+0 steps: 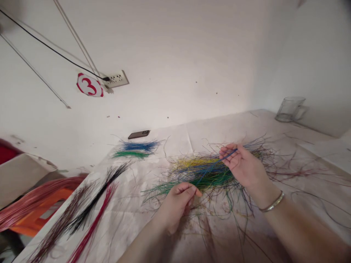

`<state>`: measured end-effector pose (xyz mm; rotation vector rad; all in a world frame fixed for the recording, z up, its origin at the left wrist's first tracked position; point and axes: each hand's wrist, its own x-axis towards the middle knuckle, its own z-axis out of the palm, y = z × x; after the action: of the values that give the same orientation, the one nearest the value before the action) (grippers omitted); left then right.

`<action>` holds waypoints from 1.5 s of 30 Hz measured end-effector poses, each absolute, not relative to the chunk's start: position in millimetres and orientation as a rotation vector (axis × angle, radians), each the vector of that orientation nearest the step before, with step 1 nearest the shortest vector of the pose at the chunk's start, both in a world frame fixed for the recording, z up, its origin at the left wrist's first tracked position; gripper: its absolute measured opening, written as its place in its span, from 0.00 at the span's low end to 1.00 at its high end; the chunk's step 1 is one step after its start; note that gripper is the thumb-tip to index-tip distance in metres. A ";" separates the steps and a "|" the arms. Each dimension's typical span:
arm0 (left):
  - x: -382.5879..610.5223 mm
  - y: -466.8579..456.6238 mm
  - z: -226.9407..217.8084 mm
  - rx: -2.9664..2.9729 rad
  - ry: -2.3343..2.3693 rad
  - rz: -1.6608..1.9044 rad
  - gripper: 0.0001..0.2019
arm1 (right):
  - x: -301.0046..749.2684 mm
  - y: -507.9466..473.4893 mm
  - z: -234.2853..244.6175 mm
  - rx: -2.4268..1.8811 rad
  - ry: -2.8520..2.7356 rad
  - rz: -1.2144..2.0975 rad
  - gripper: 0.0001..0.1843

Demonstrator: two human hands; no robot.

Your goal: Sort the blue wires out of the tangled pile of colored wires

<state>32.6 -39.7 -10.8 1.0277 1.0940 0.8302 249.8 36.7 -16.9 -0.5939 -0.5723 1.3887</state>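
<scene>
A tangled pile of thin coloured wires (205,173), mostly green, blue and yellow, lies on the white-covered table (219,126). My right hand (241,164), with a metal bangle (272,202) on its wrist, pinches a thin blue wire (228,155) between its fingers above the pile. That wire slants down across the pile towards my left hand (177,206). The left fingers curl closed at the pile's near edge, and I cannot tell whether they hold a wire. Sorted bundles of blue wire (137,147) and green wire (131,155) lie farther off.
Black (95,197), red (93,226) and maroon (61,219) wire bundles lie at the table's left. Beyond its edge are a cardboard box (19,179) and an orange crate (41,215). A phone (138,134) and a glass jug (290,109) stand against the wall.
</scene>
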 end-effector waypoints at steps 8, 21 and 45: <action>31.5 -38.4 -16.5 1.044 1.104 0.822 0.13 | 253.6 34.8 -7.4 -0.470 -0.269 1.586 0.12; 35.2 -40.3 -20.2 1.085 1.146 0.778 0.18 | 229.1 27.6 -16.6 -0.463 -0.345 1.622 0.05; 40.3 -40.1 -23.6 1.036 1.210 0.850 0.19 | 200.9 7.4 -23.1 -0.409 -0.558 1.716 0.08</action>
<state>40.3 -40.1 -23.6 1.0358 1.2096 0.8497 200.9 7.4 -23.1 -0.4086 -0.5575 1.7155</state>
